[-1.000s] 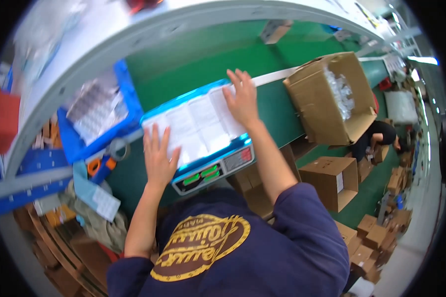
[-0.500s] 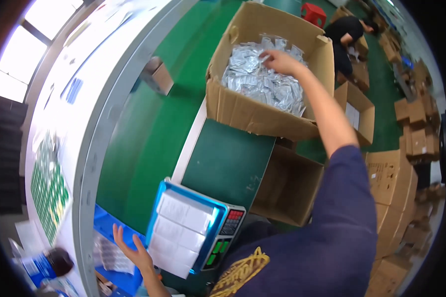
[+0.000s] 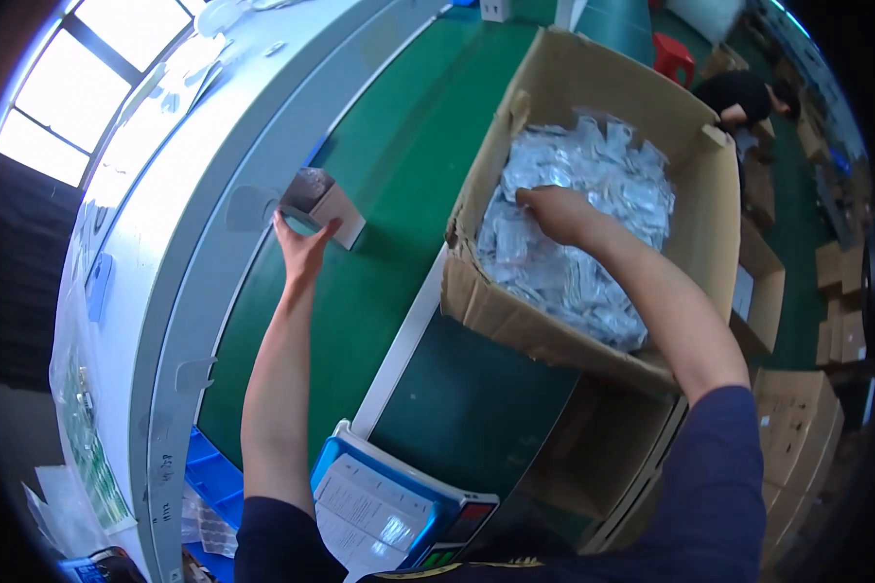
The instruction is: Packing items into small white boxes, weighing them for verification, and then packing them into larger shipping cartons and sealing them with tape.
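My left hand (image 3: 304,245) reaches over the green belt and grips the near end of a small open-topped box (image 3: 338,211), thumb and fingers on either side of it. The box has a pale side and a dark, greyish inside or top. My right hand (image 3: 562,216) is inside a large open cardboard box (image 3: 510,316). Its fingers are bent and pinched on a clear plastic packet, mostly hidden by the hand. Many similar clear packets (image 3: 593,291) with pale contents fill the large box.
A blue weighing scale (image 3: 399,466) with papers on top stands near me. Left of the belt runs a grey metal rail (image 3: 190,282) beside a white table. A blue tray (image 3: 214,476) lies lower left. Cardboard cartons (image 3: 792,428) stack at the right; a person (image 3: 739,97) bends at far right.
My left hand has moved from beside the scale up to the small box and taken hold of it. My right hand has shifted toward the box's left side, its fingers more closed. The view has shifted.
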Tool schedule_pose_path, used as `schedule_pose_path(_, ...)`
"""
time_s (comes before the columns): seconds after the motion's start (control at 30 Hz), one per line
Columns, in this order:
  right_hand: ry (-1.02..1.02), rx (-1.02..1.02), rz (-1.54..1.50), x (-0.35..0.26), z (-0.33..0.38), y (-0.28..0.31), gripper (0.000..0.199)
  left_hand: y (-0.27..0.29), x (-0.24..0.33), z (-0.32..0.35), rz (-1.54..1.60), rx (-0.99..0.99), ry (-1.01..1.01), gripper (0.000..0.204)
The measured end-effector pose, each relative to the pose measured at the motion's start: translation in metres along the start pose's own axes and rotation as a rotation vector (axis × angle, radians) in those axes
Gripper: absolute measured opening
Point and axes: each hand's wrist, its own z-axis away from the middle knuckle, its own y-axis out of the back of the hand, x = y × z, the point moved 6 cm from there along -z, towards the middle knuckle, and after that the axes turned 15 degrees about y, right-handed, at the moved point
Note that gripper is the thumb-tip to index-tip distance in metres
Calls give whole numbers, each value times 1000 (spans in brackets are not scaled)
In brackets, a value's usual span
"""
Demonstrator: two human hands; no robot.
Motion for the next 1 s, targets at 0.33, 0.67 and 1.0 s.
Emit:
schedule_pose_path(0.33, 88, 437, -192, -104, -1, 162, 47, 54, -17, 102, 478, -131, -107, 75)
schedule_pose_path(0.67, 230, 849, -660, -398, 48, 138, 34, 229, 88, 290, 30, 88, 41, 91)
schedule_pose_path(1.0, 650, 568, -74, -553, 156, 143, 54, 379, 102, 453, 211, 261, -287, 102)
